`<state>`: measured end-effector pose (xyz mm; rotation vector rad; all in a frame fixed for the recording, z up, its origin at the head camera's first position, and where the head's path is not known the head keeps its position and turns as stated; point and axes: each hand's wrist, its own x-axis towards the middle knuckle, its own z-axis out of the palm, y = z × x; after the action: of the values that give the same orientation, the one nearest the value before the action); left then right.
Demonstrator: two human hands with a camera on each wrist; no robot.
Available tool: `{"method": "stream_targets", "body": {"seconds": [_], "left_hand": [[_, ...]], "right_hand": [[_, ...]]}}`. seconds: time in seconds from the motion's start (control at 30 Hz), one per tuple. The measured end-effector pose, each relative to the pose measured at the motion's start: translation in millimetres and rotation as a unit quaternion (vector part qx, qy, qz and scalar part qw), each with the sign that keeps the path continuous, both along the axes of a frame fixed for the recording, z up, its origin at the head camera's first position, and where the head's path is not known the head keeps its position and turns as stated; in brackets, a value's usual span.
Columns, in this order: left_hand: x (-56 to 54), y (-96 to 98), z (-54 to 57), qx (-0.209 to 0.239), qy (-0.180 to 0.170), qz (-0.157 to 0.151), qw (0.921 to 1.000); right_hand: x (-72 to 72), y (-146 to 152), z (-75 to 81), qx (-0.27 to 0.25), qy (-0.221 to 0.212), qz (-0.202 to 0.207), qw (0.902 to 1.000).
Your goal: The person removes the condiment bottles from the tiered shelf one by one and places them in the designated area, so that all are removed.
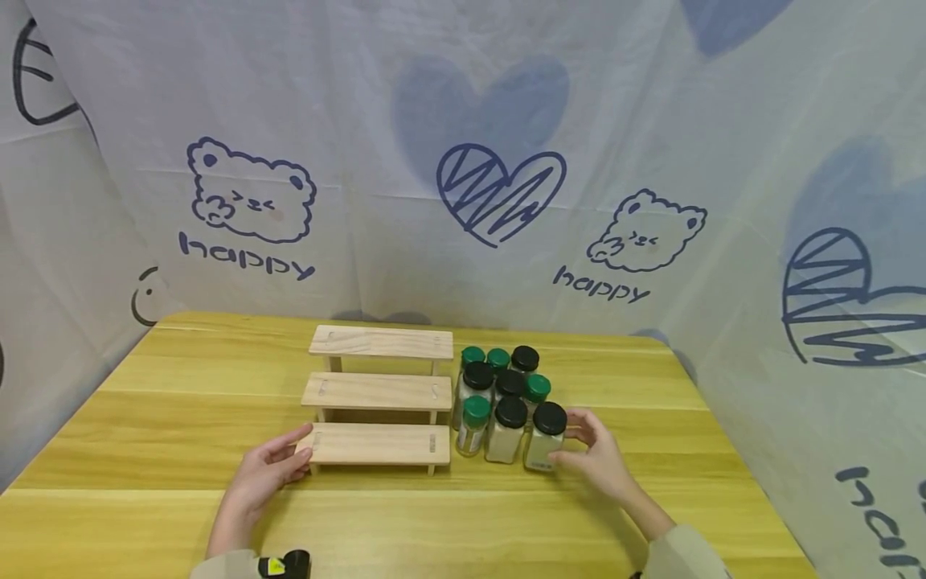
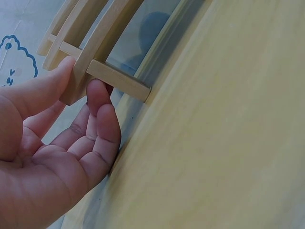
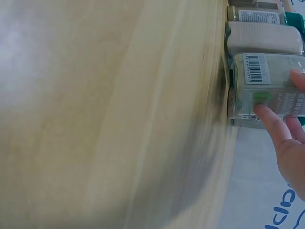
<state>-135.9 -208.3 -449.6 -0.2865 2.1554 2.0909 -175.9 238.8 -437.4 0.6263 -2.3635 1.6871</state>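
Note:
A three-step wooden display rack [image 1: 376, 444] stands on the table. My left hand [image 1: 262, 476] pinches the left end of its lowest board. In the left wrist view, the thumb lies on the board's upper side and a fingertip [image 2: 98, 90] is under it, beside the rack's leg. To the right of the rack, my right hand [image 1: 599, 462] grips a spice jar [image 1: 542, 449] with a black lid and pale contents, thumb in front and fingers on the far side. That jar [image 3: 255, 90] shows a barcode label in the right wrist view. It is upright at the front right of the jar cluster.
Several more jars crowd against the rack's right side, including a black-lidded jar [image 1: 504, 438] and a small green-lidded jar [image 1: 473, 434]. The wooden table [image 1: 405, 531] ends at the back before a printed cloth [image 1: 376, 161]. A black device [image 1: 292, 564] is at the left wrist.

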Motion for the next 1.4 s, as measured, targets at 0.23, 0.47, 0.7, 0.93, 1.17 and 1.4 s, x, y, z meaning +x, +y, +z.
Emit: {"method": "stream_targets", "body": {"seconds": [0.23, 0.47, 0.7, 0.93, 1.17, 1.4], "left_hand": [[0.3, -0.3, 0.4, 0.001, -0.003, -0.001, 1.0000], [0.1, -0.4, 0.6, 0.002, 0.002, -0.002, 1.0000], [0.5, -0.6, 0.6, 0.006, 0.004, -0.003, 1.0000], [0.6, -0.8, 0.5, 0.010, 0.004, -0.001, 0.9999], [0.1, -0.7, 0.2, 0.008, 0.003, -0.003, 1.0000], [0.8, -1.1, 0.1, 0.007, 0.002, -0.004, 1.0000]], "right_hand": [[-8.6, -0.7, -5.9, -0.015, -0.017, 0.009, 0.9997], [-13.6, -2.7, -8.0, -0.030, -0.041, 0.019, 0.9985], [-13.6, -5.3, -6.8, -0.031, -0.062, 0.014, 0.9975], [-13.9, -5.1, -7.3, -0.034, -0.071, 0.004, 0.9969], [-12.6, -6.1, -6.5, -0.045, -0.085, -0.003, 0.9953], [-9.7, -8.1, -7.1, -0.040, -0.069, -0.023, 0.9966]]}}
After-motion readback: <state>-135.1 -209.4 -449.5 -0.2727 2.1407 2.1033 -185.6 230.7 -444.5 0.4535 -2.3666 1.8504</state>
